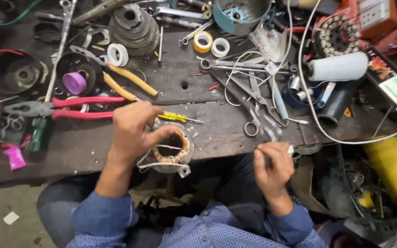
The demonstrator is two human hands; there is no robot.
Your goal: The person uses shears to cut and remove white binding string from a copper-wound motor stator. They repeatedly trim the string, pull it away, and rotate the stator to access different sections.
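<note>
1. My right hand is nearest, fingers pinched on a thin white thread.
2. My left hand grips the motor stator at the surface edge, thumb pressed on its rim, fingers curled round its side.
3. Beyond: yellow screwdriver, red-handled pliers, scissors.

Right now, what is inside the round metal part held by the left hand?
Inside the stator a ring of copper windings lines the wall around a dark hollow centre. The left hand covers its left rim, so that side is hidden.
</note>
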